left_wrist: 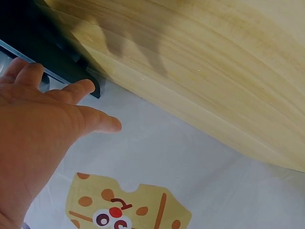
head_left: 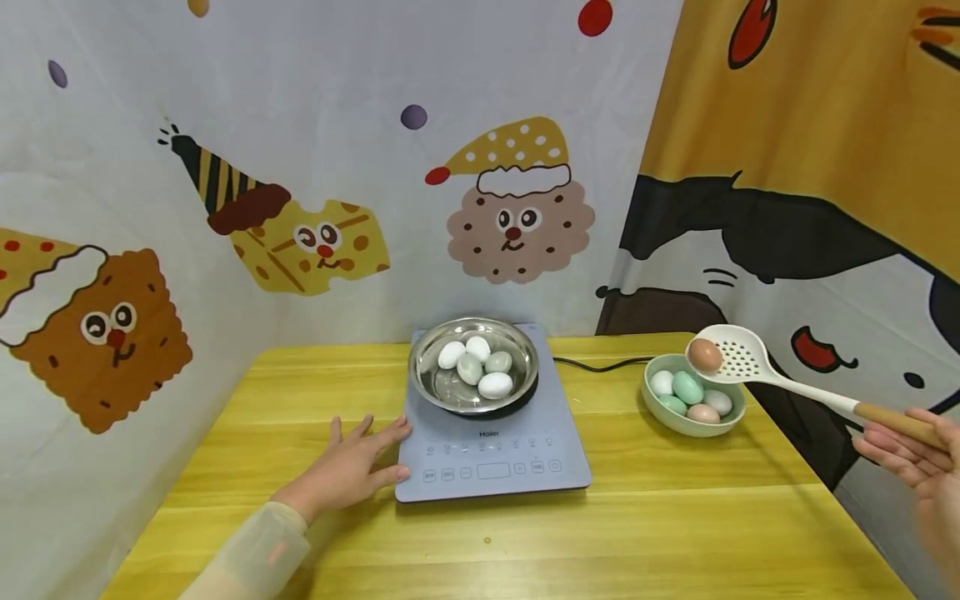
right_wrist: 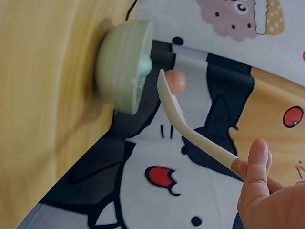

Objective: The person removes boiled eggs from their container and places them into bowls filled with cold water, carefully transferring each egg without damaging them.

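My right hand (head_left: 926,475) grips the wooden handle of a white slotted spoon (head_left: 742,354). A brown egg (head_left: 706,356) lies in the spoon's head, raised above the rim of a pale green bowl (head_left: 686,425). Inside that bowl are several green, white and pinkish eggs. At the left, my left hand (head_left: 345,471) has its fingers spread, fingertips at the left edge of a grey induction cooker (head_left: 491,450). On the cooker sits a steel pan (head_left: 435,392) with several white and greyish eggs in it. The right wrist view shows the egg (right_wrist: 175,82) resting on the tilted spoon.
A yellow wooden table (head_left: 487,558) carries the cooker and bowl. A black cord (head_left: 600,367) runs from the cooker behind the bowl. Printed cartoon cloth (head_left: 337,67) hangs behind the table and along both sides.
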Demonstrator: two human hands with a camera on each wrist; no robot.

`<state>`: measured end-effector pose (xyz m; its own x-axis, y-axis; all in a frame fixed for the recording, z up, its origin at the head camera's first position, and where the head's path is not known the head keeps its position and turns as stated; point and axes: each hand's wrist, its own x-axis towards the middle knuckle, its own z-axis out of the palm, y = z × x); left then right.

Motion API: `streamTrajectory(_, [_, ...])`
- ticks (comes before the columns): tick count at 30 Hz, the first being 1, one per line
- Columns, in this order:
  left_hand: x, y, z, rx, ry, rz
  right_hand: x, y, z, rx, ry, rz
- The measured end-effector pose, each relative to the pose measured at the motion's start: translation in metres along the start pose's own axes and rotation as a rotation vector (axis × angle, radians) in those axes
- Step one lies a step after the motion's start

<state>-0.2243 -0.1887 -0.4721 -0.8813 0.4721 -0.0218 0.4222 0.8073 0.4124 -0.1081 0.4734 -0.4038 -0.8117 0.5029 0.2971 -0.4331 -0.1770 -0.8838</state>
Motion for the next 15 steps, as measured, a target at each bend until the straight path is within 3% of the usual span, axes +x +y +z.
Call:
streamTrajectory(6, [0.001, -0.001, 0.001, -0.002, -0.005, -0.005, -0.008, 0.001, 0.004, -0.239, 0.086, -0.026])
streamTrajectory(10, [0.0, 0.0, 0.001, -0.007, -0.002, -0.002, -0.01, -0.003, 0.02, -0.534, 0.185, -0.002])
streamTrajectory(15, [0.0, 0.0, 0.0, -0.012, -0.005, -0.003, -0.013, -0.008, 0.042, -0.774, 0.275, -0.023])
